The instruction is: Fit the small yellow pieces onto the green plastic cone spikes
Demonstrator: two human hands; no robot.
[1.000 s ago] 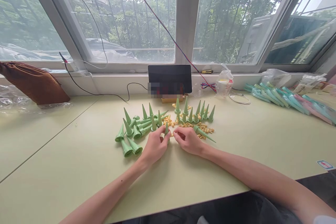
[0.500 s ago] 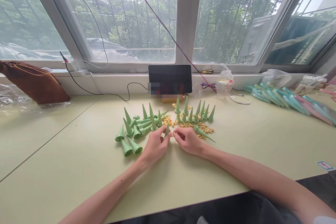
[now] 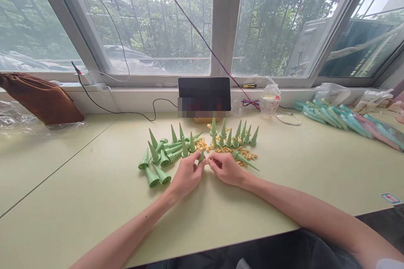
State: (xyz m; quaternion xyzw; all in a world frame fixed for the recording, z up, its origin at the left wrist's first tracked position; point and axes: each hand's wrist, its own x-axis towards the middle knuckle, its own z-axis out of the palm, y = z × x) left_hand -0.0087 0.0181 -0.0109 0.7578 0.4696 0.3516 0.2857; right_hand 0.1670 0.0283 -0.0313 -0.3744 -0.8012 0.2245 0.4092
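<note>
My left hand (image 3: 187, 172) is closed around a green plastic watering spike (image 3: 201, 155), whose pointed tip rises above the fingers. Facing it, my right hand (image 3: 227, 169) pinches a small yellow plastic piece (image 3: 207, 161) right at the spike; whether the piece sits in the spike cannot be made out. Beside my left hand, several green spikes (image 3: 153, 153) stand or lie on their sides. Another group of upright spikes (image 3: 237, 134) is behind my right hand, among small yellow pieces (image 3: 247, 152). A single spike (image 3: 251, 164) lies tilted by my right wrist.
A dark-screened tablet (image 3: 204, 88) leans on a stand at the back. A brown pouch (image 3: 42, 100) lies at the left. Toward the right are a bagged cup (image 3: 270, 98), a coiled white cable (image 3: 288, 119) and plastic-wrapped coloured items (image 3: 334, 117). The table's front edge (image 3: 221, 246) runs near my body.
</note>
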